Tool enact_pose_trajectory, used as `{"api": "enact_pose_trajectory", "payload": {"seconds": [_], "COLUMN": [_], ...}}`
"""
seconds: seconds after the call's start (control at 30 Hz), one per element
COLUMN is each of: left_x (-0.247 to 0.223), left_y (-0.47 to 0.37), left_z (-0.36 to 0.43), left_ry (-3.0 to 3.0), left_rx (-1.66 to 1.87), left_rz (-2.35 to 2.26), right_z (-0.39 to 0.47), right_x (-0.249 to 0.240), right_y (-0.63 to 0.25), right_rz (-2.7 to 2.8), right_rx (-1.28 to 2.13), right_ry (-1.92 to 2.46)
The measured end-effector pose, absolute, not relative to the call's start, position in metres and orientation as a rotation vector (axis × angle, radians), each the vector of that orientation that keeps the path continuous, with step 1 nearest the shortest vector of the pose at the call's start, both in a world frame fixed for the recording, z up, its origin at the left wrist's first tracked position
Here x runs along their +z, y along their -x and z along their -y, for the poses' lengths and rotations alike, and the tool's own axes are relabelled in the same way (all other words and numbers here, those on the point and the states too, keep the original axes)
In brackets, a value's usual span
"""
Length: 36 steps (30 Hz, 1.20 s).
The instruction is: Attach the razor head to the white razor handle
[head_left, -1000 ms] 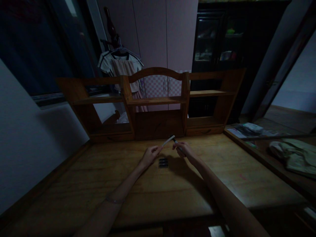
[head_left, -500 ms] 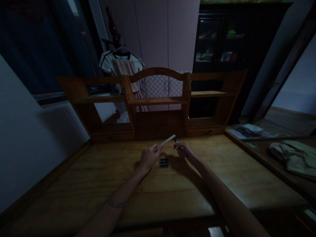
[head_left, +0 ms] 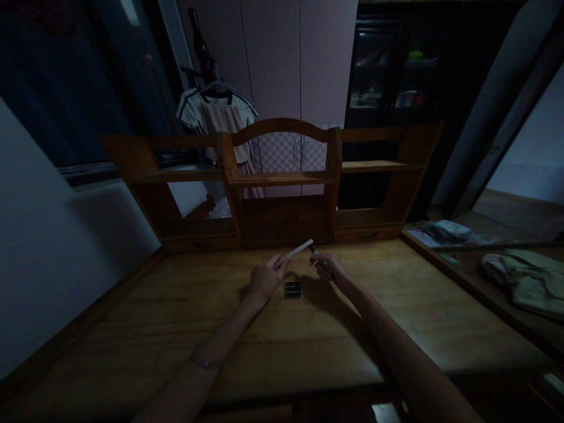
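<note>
Slightly left of the middle, my left hand (head_left: 265,281) is closed on the lower end of a thin white stick (head_left: 299,249), which slants up to the right. My right hand (head_left: 330,268) is closed around a dark pen-like tool (head_left: 315,252); its tip lies close to the stick's upper end, and whether they touch is too small to tell. Between and below the hands, several small dark bars (head_left: 292,289) lie in a stack of rows on the wooden desk (head_left: 282,346).
A wooden shelf unit (head_left: 282,180) stands along the desk's back edge. At the right, beyond the raised desk edge, are a light green cloth (head_left: 535,282) and plastic-wrapped items (head_left: 447,232). A white wall (head_left: 57,235) borders the left side.
The hands and the things they hold have hardly moved; the view has shifted very slightly.
</note>
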<state>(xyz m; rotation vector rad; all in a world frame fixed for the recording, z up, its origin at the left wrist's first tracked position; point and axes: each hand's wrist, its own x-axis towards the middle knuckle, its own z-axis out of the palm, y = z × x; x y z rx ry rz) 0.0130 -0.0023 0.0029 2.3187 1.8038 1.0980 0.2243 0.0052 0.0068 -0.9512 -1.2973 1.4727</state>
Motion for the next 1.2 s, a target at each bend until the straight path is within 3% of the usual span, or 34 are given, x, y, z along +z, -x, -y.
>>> {"api": "enact_pose_trajectory", "payload": {"seconds": [0.17,0.4,0.53,0.8,1.07,1.2], "left_x": [0.005,0.005,0.0,-0.008,-0.008,-0.007], "left_y": [-0.008,-0.003,-0.007,0.011,0.01,0.004], "left_z": [0.002,-0.002,-0.003,-0.027,-0.03,-0.024], "left_ry": [-2.25,-2.293,-2.28,-1.878,-1.461,-1.429], "left_rx": [1.181,1.185,1.163,1.396,1.342,1.222], "left_rz": [-1.927,-1.62,-1.663,-1.567,-1.303,-1.185], "right_z": [-0.003,-0.001,-0.003,-0.008,0.003,0.006], "right_x": [0.009,0.012,0.01,0.005,0.006,0.007], "right_y": [-0.223,-0.223,-0.223,-0.226,-0.223,-0.223], "right_rz": [1.296,1.313,1.315,1.399,1.612,1.725], "right_rx": [1.458,1.451,1.437,1.358,0.538,0.307], "right_ry": [0.962,0.99,0.985,1.0,1.183,1.205]}}
